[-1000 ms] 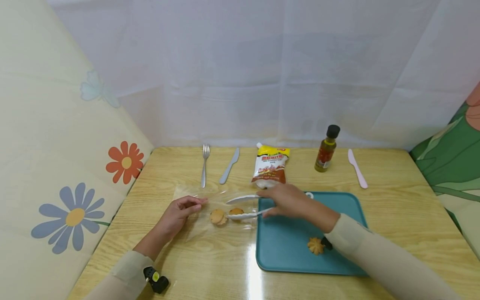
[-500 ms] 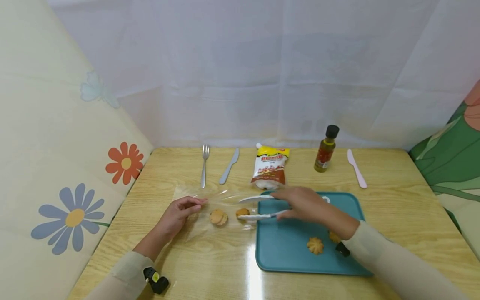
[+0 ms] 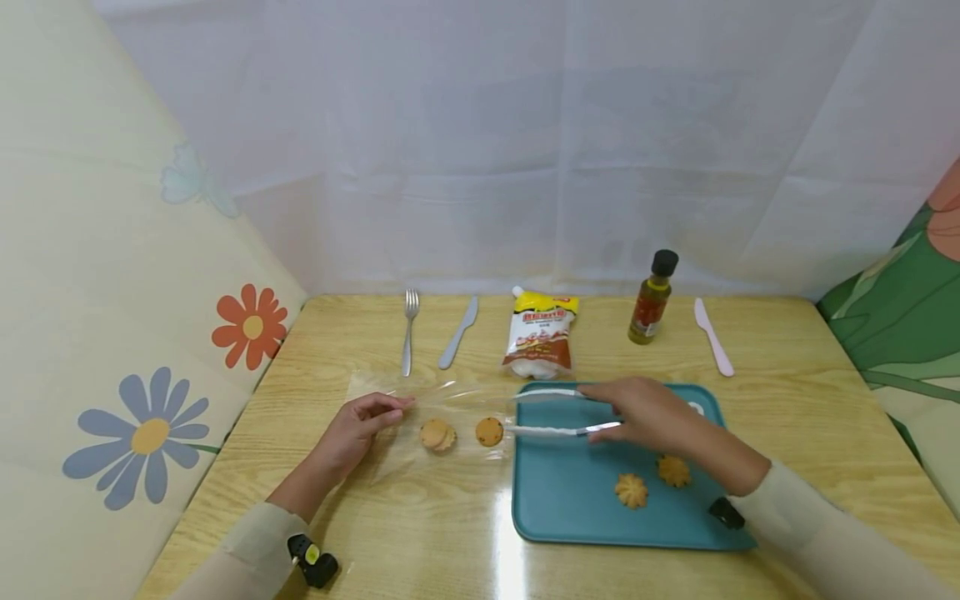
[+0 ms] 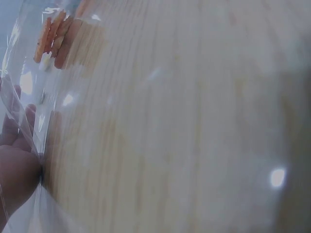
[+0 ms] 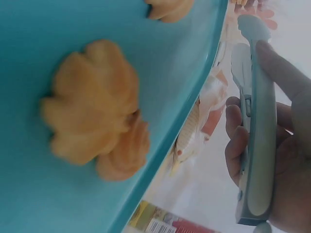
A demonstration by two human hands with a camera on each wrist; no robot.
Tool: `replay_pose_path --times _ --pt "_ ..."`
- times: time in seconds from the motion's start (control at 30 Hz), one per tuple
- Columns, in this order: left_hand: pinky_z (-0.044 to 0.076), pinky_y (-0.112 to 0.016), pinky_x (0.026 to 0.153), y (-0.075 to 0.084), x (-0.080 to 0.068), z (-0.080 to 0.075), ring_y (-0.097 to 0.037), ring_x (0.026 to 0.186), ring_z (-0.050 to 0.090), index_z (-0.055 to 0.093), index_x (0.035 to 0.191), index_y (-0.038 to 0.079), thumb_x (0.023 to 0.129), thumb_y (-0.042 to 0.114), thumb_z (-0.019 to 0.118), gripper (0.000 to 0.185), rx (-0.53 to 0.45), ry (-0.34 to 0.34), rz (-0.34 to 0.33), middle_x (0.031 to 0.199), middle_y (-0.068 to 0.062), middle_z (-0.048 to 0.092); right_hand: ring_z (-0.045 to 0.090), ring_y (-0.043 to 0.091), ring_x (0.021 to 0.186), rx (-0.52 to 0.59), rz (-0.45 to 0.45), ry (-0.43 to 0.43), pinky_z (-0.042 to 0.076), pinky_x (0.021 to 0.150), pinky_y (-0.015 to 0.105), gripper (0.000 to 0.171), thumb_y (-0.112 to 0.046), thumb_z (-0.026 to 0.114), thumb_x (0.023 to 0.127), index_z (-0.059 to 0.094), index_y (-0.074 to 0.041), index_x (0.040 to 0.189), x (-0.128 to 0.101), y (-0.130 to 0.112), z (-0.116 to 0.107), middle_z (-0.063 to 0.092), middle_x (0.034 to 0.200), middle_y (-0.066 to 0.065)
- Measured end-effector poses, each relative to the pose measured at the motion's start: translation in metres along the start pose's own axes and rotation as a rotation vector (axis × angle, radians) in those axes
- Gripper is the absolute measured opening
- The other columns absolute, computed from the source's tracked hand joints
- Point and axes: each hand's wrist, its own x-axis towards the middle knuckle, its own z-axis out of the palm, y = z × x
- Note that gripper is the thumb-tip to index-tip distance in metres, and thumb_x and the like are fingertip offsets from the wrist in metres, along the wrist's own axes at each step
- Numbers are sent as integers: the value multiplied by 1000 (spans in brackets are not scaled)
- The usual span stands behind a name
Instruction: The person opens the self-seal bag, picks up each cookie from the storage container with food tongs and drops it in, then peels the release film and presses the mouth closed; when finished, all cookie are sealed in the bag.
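Beige sleeves [image 3: 825, 533] come in from the near side, with a black camera [image 3: 318, 568] at each wrist. The right sleeve passes above one corner of the teal tray [image 3: 570, 517], which lies flat on the wooden table [image 3: 420, 542]. On the tray are flower-shaped cookies [image 3: 632, 492]. The head view shows two, near each other; the right wrist view shows also a smaller-looking one, which touches one of them.

To the left of the tray lies the clear bag [image 3: 450, 390]. Through its film one sees biscuits [image 3: 490, 432]: at least two are overlapped near the middle, and one rests alone by the bag's right end, close to the tray.

The left hand [image 3: 356, 429] pinches the bag at its left part, thumb above the fingers. The right hand [image 3: 648, 417] is over the tray and grasps the white tongs [image 3: 551, 432], fingers and thumb around the two arms. These arms stand apart, and their tips point to the bag, the lower tip just beside the lone biscuit.

Farther away, from left to right, are the fork [image 3: 408, 333], the grey knife [image 3: 458, 333], the pouch [image 3: 542, 333] with its spout on the far side, the upright bottle [image 3: 651, 304] and the pink knife [image 3: 714, 337]. Behind the table hangs white cloth [image 3: 480, 167], and on the left a cream cloth [image 3: 90, 250] with printed flowers.
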Motion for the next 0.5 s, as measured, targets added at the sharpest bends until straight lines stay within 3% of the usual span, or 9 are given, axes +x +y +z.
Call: replay_pose_path --times 0.2,0.5 --pt "50 -18 96 -1 1 0 -4 118 65 61 118 -18 101 11 67 34 13 8 -11 121 1 75 48 0 68 -6 12 12 43 59 23 68 -42 82 87 61 -11 144 -21 10 -4 64 84 -12" --pt "49 -17 96 0 0 0 -3 118 65 61 117 -18 101 12 67 34 19 10 -24 123 1 75 46 -2 67 16 22 44 42 60 23 69 -40 82 86 62 -8 143 -57 23 -4 63 87 -13"
